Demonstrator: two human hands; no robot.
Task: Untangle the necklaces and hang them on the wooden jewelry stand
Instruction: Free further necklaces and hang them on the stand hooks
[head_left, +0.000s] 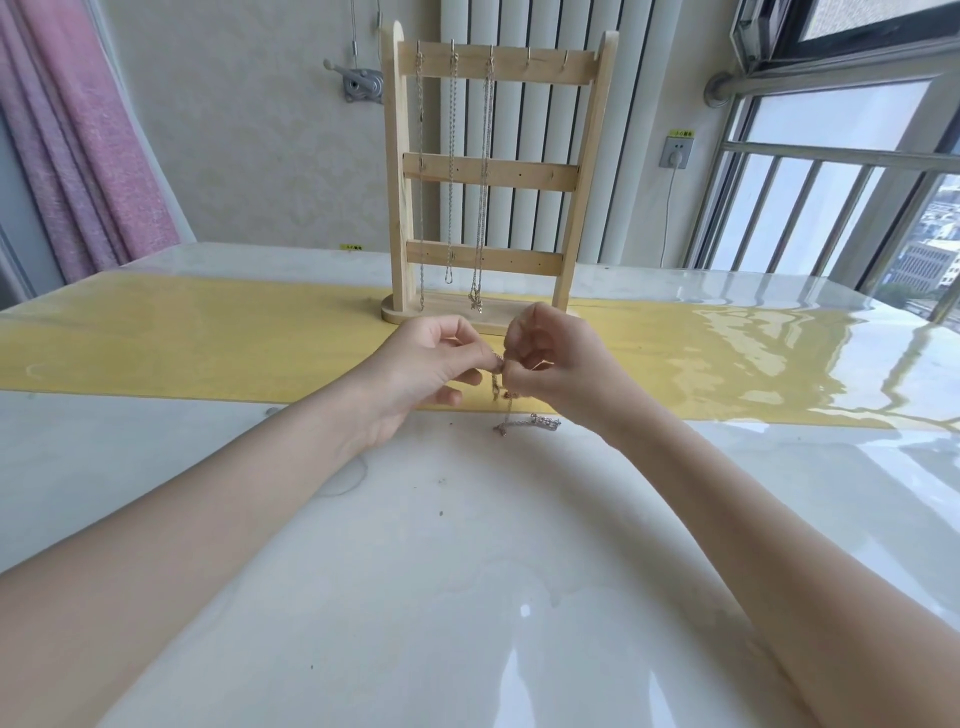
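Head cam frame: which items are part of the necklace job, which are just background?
Job:
- left hand and right hand, pinching the tangled chain
- wooden jewelry stand
- three hung necklaces on the top hooks

Background:
- yellow runner
- glossy table
- pink curtain
- wall socket
- radiator

Bare forearms (sleeveless), unadorned hands (431, 364)

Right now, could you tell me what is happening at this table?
A person is working on a tangled silver chain, pinching it between the left hand and right hand just above the table; its lower end rests on the surface. Behind the hands, the wooden jewelry stand already holds three necklaces on its top hooks, with two hooks free.
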